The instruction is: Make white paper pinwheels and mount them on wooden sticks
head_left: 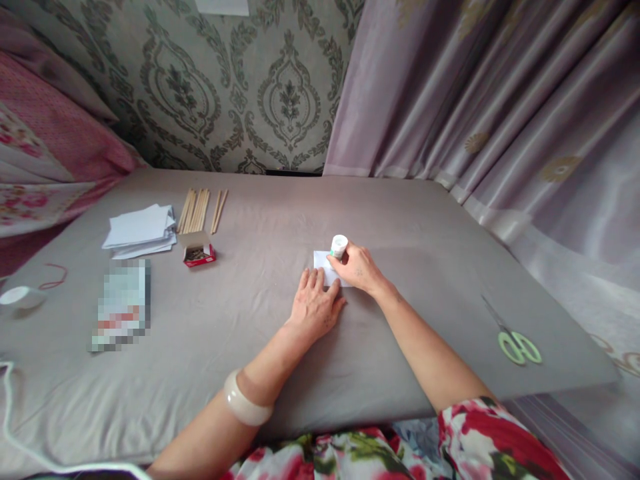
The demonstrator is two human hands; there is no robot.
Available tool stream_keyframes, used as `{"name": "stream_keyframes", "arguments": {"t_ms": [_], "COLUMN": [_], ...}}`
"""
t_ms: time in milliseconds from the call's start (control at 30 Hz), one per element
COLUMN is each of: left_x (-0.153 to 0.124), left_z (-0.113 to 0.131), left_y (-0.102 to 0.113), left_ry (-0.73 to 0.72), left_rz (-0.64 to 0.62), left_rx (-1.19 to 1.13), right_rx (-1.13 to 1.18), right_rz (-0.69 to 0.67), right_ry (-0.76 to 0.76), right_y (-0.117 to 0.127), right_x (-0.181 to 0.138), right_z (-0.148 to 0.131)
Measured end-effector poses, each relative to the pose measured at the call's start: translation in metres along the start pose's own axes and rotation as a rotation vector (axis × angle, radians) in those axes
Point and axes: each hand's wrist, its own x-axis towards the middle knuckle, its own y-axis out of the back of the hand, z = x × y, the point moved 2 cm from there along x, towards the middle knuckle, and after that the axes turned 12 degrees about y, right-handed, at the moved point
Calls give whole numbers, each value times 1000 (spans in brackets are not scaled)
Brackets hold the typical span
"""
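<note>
A small piece of white paper (321, 259) lies on the grey cloth near the middle of the surface. My left hand (315, 301) rests flat with its fingers spread, the fingertips on the paper's near edge. In my right hand (359, 268) is a white glue stick (339, 244), gripped in closed fingers and held upright over the paper. Its lower end is hidden by my fingers, so I cannot tell whether it touches the paper.
Left of my hands lie a stack of white paper (140, 228), several wooden sticks (197, 212), a red open box (198, 253) with small dark pieces and a blurred packet (121, 303). Green-handled scissors (517, 347) lie right of my right forearm. A white cable (30, 453) runs along the lower left.
</note>
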Motion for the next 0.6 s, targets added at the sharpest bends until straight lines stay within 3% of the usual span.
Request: {"name": "stream_keyframes", "arguments": {"t_ms": [600], "left_x": [0], "left_z": [1], "left_y": [2], "left_ry": [0], "left_rz": [0], "left_rx": [-1], "right_rx": [11], "right_rz": [-16], "right_ry": [29], "right_y": [-1], "right_x": [0], "right_z": [-5]}}
